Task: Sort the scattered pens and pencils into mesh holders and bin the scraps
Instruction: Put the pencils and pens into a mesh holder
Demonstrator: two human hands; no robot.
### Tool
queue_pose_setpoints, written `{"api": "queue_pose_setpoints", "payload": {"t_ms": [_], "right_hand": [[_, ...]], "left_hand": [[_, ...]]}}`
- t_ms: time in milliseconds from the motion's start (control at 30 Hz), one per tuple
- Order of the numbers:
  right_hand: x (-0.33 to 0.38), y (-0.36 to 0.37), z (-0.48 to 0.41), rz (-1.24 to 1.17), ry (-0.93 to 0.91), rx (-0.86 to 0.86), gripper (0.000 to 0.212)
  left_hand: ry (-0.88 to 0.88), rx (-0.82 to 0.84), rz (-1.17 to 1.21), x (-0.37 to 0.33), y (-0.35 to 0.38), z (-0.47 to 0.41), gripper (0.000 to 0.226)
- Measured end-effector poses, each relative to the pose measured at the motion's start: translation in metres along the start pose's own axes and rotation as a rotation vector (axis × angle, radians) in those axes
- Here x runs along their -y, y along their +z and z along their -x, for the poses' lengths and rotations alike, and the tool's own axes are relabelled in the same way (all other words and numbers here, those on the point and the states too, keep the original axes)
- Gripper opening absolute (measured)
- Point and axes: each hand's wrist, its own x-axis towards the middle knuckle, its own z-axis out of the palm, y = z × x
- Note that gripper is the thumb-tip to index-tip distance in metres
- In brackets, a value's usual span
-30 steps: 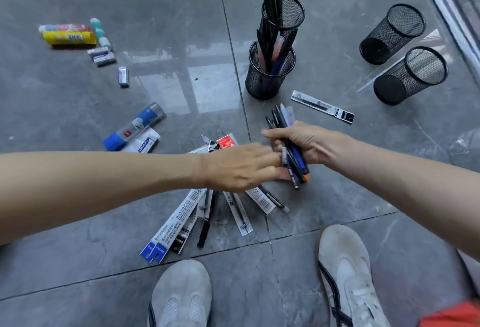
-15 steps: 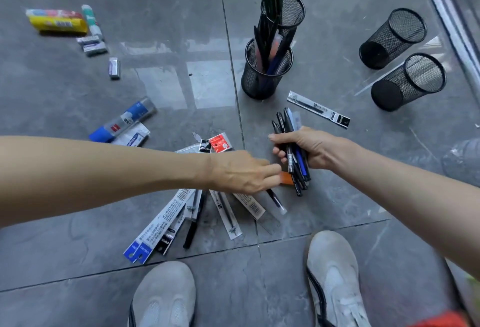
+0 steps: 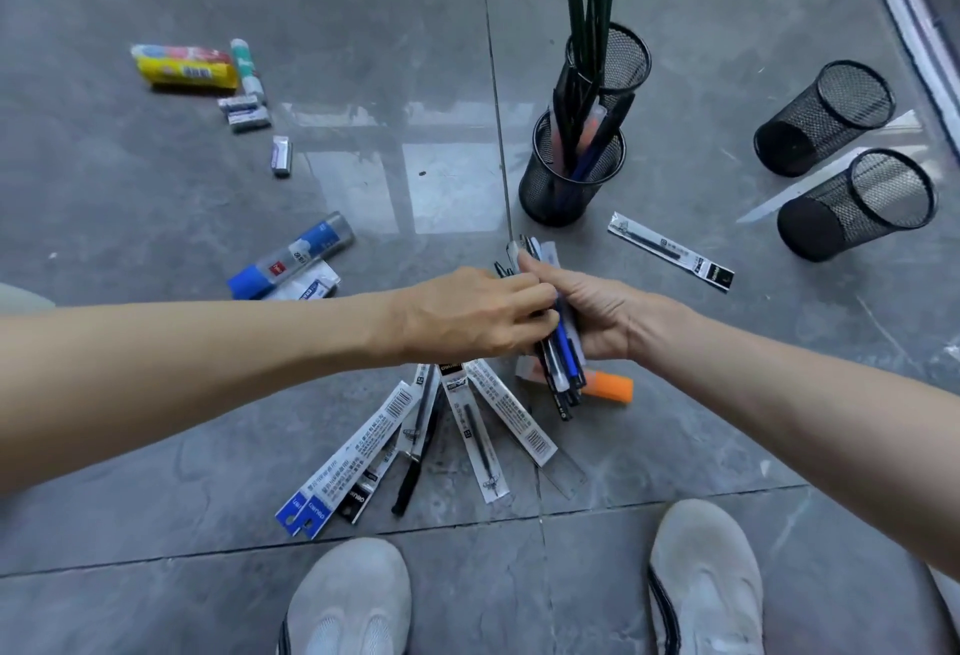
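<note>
Fingers of right hand (image 3: 597,314) curl round pens (image 3: 563,368); left hand (image 3: 467,316) pinches them too.

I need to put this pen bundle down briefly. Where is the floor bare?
Bare floor between the blue lead tube and the near upright mesh holder, and between the lone refill packet and the right forearm. Crowded: the fanned refill packets before the shoes.

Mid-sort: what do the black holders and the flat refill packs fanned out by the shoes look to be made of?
Holders: likely thin metal wire mesh, matte black coated; light shows through the lattice, and the rims are solid bands. Refill packs: apparently glossy clear plastic sleeves with printed panels; a dark refill shows through one.
</note>
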Motion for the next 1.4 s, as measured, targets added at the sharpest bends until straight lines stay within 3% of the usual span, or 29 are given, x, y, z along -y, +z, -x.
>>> {"api": "queue_pose_setpoints", "payload": {"t_ms": [133,200,333,433,633,1100,1200,1400], "right_hand": [[0.005,0.017,-0.005,-0.026,-0.016,0.029,0.029],[0.007,0.024,-0.006,-0.003,-0.026,0.009,0.024],[0.013,0.030,-0.017,0.046,-0.079,-0.154,0.013],[0.017,0.032,-0.023,0.150,-0.115,-0.215,0.014],[0.014,0.043,-0.035,0.190,-0.107,-0.221,0.014],[0.013,0.029,-0.031,0.190,-0.050,-0.228,0.011],[0.009,0.027,-0.032,0.188,-0.049,-0.224,0.011],[0.007,0.033,-0.033,0.216,-0.061,-0.211,0.011]], "left_hand": [[-0.033,0.017,0.003,0.000,-0.002,0.012,0.027],[-0.049,0.024,0.018,-0.001,-0.006,0.019,0.035],[-0.137,0.060,0.097,-0.004,-0.012,0.040,0.028],[-0.054,0.176,0.163,-0.012,-0.010,0.060,0.016],[0.094,0.388,0.185,-0.042,0.006,0.100,0.018],[0.018,0.395,0.078,-0.029,0.007,0.112,0.025],[0.122,0.362,0.095,-0.036,0.012,0.109,0.036],[0.215,0.359,0.077,-0.056,0.020,0.096,0.012]]}}
